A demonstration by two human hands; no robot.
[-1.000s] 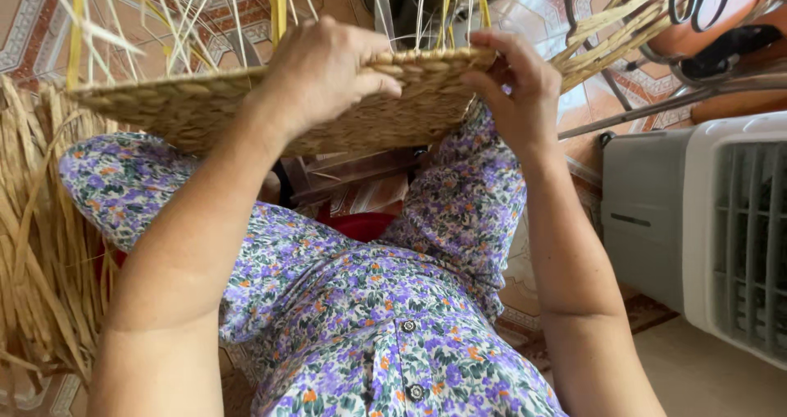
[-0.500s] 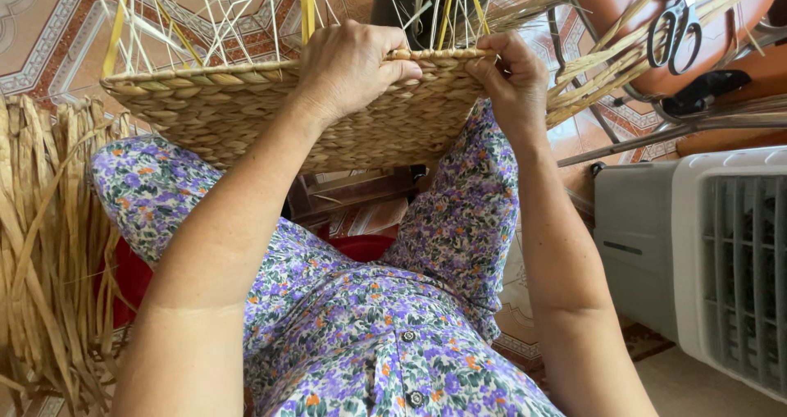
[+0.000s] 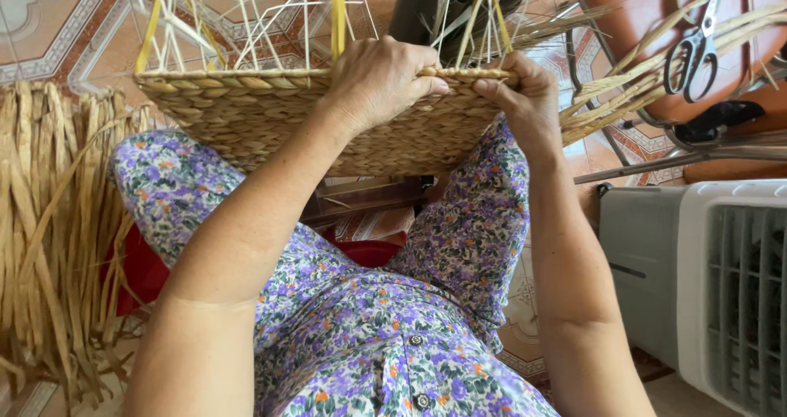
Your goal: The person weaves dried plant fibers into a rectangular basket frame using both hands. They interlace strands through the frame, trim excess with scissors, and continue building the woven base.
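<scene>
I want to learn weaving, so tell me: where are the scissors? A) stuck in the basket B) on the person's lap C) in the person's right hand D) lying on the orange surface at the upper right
D: the scissors lie on the orange surface at the upper right, while both the left hand and the right hand grip the woven basket rim.

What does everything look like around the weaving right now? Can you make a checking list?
Surface: patterned tile floor.
Job's things: half-woven straw basket across the knees, loose stakes standing up from its rim.
Clutter: dried straw bundle, scissors, black tube holding strands.
Grippers: left hand and right hand both gripping the braided rim.
Cables: nothing seen.
Surroundings: grey-and-white fan unit, floral clothing.
</scene>
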